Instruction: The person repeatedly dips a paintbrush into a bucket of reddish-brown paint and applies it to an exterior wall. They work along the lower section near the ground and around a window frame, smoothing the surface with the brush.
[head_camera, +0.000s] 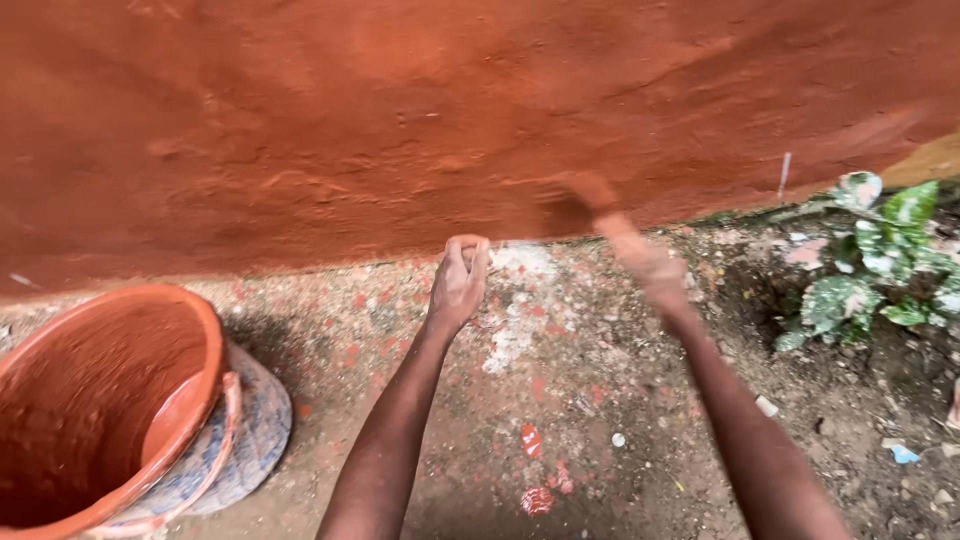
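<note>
Right hand (640, 255) was blurred at the red mud wall (400, 120); its grip could not be told. Left hand (460, 280) hung loosely curled, empty, just short of the wall.

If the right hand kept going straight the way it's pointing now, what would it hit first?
Most likely the red mud wall. The right hand, blurred, points up toward its base, with nothing visible in between.

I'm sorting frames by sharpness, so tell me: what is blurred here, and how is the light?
In the head view, the right hand is smeared by motion blur against the red mud wall, its fingers unreadable; the left hand is sharp, curled half shut. Light is soft and even, without glare; only a faint shadow lies beside the orange bucket. The spotted-leaf plant is slightly soft.
</note>
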